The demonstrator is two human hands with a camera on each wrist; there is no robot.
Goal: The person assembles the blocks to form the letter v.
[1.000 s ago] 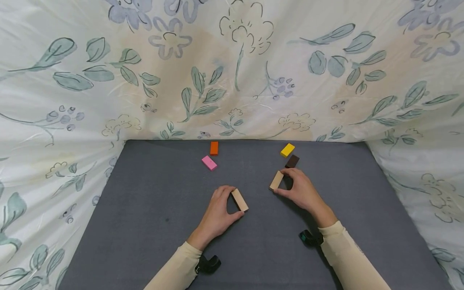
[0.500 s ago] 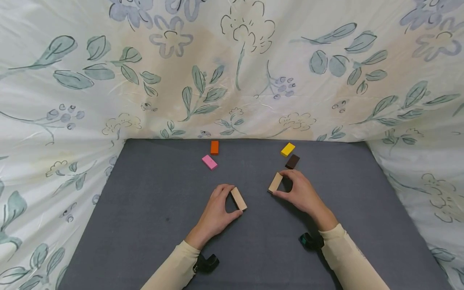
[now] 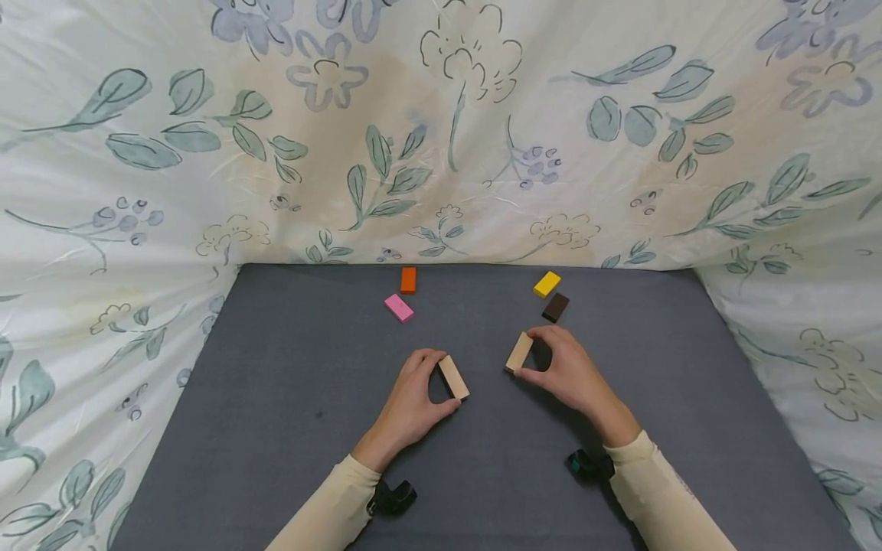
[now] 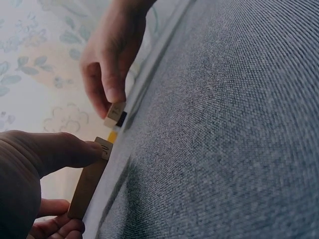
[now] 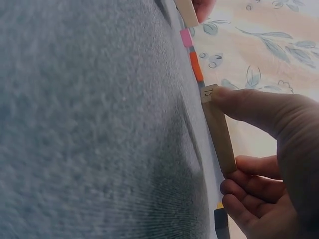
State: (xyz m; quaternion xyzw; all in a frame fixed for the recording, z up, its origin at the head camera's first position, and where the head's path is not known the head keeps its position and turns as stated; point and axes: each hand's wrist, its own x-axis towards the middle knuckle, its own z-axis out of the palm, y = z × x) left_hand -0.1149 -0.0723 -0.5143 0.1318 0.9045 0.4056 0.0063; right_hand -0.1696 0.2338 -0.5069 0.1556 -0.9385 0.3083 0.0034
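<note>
My left hand (image 3: 412, 399) pinches a plain wooden block (image 3: 453, 377) by its two ends, thumb at the near end and fingers at the far end. To the right and a bit farther off, my right hand (image 3: 570, 373) grips a second wooden block (image 3: 520, 352) the same way. Small dark markings show on the end face of the right block (image 5: 209, 93) in the right wrist view. The left block (image 4: 103, 148) also bears markings on its end in the left wrist view. Both blocks slant, their far ends leaning apart from parallel, with bare cloth between them.
Beyond the hands lie a pink block (image 3: 399, 308) and an orange block (image 3: 409, 280) on the left, a yellow block (image 3: 547, 285) and a dark brown block (image 3: 555, 308) on the right. A grey cloth-covered table (image 3: 276, 428) meets a floral curtain (image 3: 468, 153) at the back.
My right hand has drawn its wooden block slightly left and nearer, away from the dark brown block. My left hand and its block have shifted a little left, then stayed nearly still.
</note>
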